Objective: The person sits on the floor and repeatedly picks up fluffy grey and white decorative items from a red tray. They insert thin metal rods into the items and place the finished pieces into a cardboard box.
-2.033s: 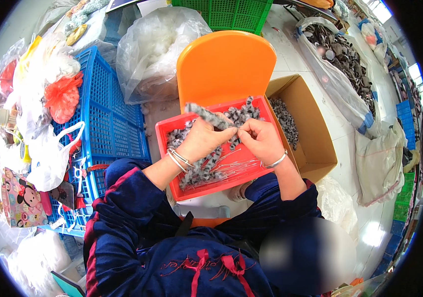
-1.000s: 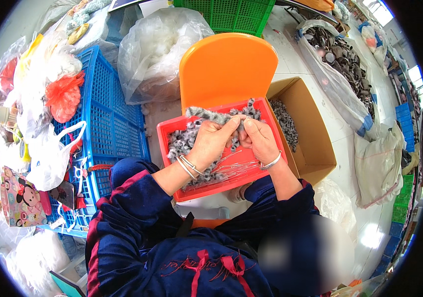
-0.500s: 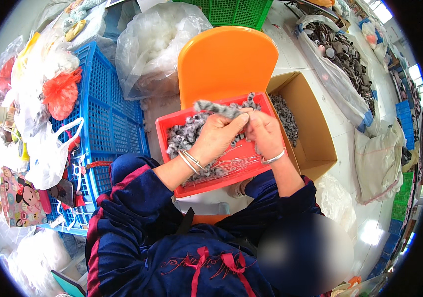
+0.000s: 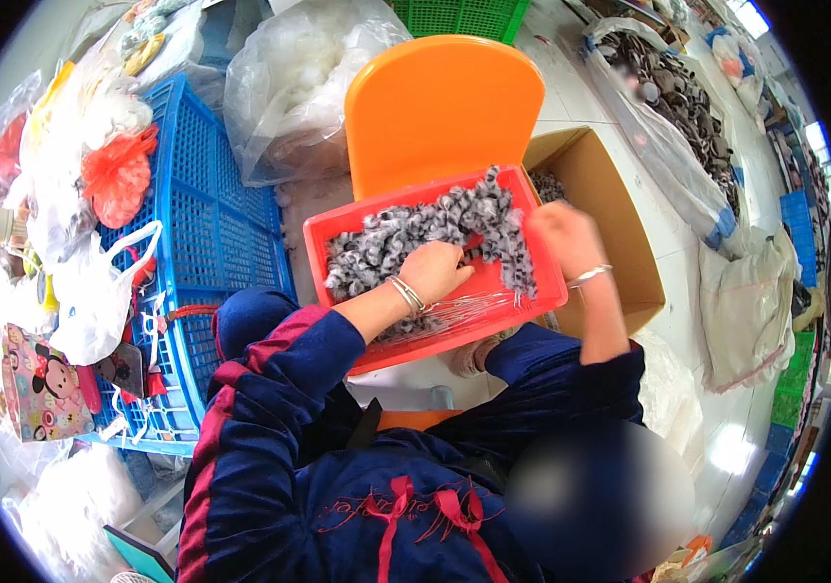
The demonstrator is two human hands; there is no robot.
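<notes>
A red plastic tray (image 4: 415,348) rests on my lap, piled with grey-and-white fuzzy pieces (image 4: 406,233). My left hand (image 4: 435,270) lies in the middle of the tray, its fingers curled into the pile. My right hand (image 4: 563,238) is blurred by motion at the tray's right rim, beside a strand of fuzzy pieces (image 4: 518,248). Whether it holds one is unclear. Thin clear sticks (image 4: 464,309) lie along the tray's near side.
An orange chair back (image 4: 440,107) stands just beyond the tray. An open cardboard box (image 4: 605,223) with a few fuzzy pieces sits to the right. A blue crate (image 4: 211,214), white bags (image 4: 95,291) and a clear sack (image 4: 309,68) crowd the left; a sack of dark pieces (image 4: 668,87) lies far right.
Both hands worked together over the middle of the pile before. Now my right hand has swung to the tray's right rim and my left has dropped onto the pile.
</notes>
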